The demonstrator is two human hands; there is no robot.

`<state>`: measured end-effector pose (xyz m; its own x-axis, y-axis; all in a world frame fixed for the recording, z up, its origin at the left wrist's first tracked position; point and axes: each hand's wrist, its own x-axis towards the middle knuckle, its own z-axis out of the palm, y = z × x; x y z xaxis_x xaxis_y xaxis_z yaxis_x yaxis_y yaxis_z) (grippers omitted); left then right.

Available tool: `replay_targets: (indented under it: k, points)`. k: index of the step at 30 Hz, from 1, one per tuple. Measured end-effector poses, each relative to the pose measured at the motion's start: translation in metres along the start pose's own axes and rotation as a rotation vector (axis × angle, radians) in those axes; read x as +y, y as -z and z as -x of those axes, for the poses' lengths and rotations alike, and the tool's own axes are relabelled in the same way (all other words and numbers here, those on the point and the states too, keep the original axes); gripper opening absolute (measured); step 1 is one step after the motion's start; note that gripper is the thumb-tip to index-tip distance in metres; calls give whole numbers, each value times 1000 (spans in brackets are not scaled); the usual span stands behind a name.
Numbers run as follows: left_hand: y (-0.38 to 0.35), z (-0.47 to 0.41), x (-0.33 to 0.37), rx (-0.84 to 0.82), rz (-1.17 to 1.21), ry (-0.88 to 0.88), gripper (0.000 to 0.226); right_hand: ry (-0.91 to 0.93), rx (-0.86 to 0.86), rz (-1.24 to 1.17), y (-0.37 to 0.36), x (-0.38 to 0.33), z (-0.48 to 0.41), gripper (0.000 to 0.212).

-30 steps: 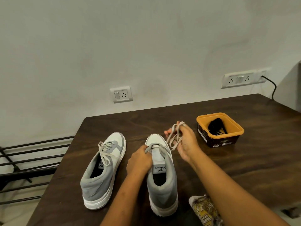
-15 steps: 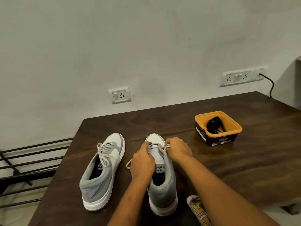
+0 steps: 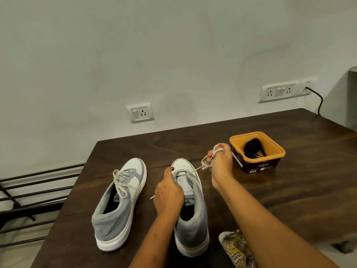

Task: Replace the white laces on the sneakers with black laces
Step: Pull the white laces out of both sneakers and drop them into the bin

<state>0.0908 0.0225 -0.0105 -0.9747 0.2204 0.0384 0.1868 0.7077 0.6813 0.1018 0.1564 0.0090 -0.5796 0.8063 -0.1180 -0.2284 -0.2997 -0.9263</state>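
L hand [image 3: 168, 192] is curled over the side of the right shoe [image 3: 193, 225], pinning it to the table [image 3: 289, 190] so it won't slide w/ the pull, I reckon. R hand [image 3: 220, 167] pinches the white lace [image 3: 203, 166], slack looped round the fingers, one strand taut back to the toe-end eyelets. Looks nearly unthreaded to me. The lace's other tip pokes out just left of L hand. Left shoe [image 3: 123, 213] sits beside, laced in white. Black laces [image 3: 251, 147] wait in the orange tub [image 3: 258, 166], right next to R hand; can't tell if touching.
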Motion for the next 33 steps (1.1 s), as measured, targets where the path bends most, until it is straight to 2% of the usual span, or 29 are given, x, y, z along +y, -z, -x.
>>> replay_targets:
  k: [3, 6, 8, 10, 13, 15, 18, 20, 22, 23, 24, 25, 27, 29, 31, 33]
  points:
    - [0, 1, 1, 1, 0, 1, 39, 150, -267, 807, 4, 20, -5, 9]
    - [0, 0, 1, 4, -9, 10, 38, 108, -454, 1352, 2, 34, -6, 23]
    - [-1, -1, 0, 10, -13, 14, 39, 85, -443, 1492, 0, 32, -4, 28]
    - [-1, -1, 0, 16, -12, 15, 39, 94, -426, 1526, 1, 29, -5, 27]
    - [-3, -1, -1, 26, -3, 18, 40, 200, -422, 1593, 2, 25, -2, 23]
    - [-4, -2, -2, 31, -1, 26, 41, 316, -316, 1397, 2, 22, -3, 19]
    - [-4, -6, -4, 43, 13, 49, 41, 345, -94, 767, -2, 16, -10, 26]
    - [-4, -8, -6, 49, 16, 60, 40, 199, -25, 317, -6, 9, -9, 26]
    - [-5, -8, -5, 47, 12, 60, 40, -15, -69, -79, -7, 3, -4, 23]
    - [-5, -8, -5, 47, 12, 58, 39, -92, -105, -180, -7, 0, -2, 21]
    - [-6, -8, -5, 47, 9, 57, 39, -119, -133, -164, -4, 0, -1, 20]
    - [-6, -8, -4, 48, 7, 57, 40, -96, -161, -14, -2, 2, -2, 20]
    - [-7, -9, -5, 51, 3, 58, 41, 74, -244, 528, 2, 8, -4, 18]
    - [-7, -9, -5, 54, 5, 63, 41, 189, -389, 959, 4, 17, -6, 12]
    - [-7, -9, -5, 60, 5, 66, 40, 170, -504, 1290, 3, 25, -6, 14]
    - [-7, -10, -5, 65, 9, 67, 39, 143, -518, 1518, 0, 27, -5, 23]
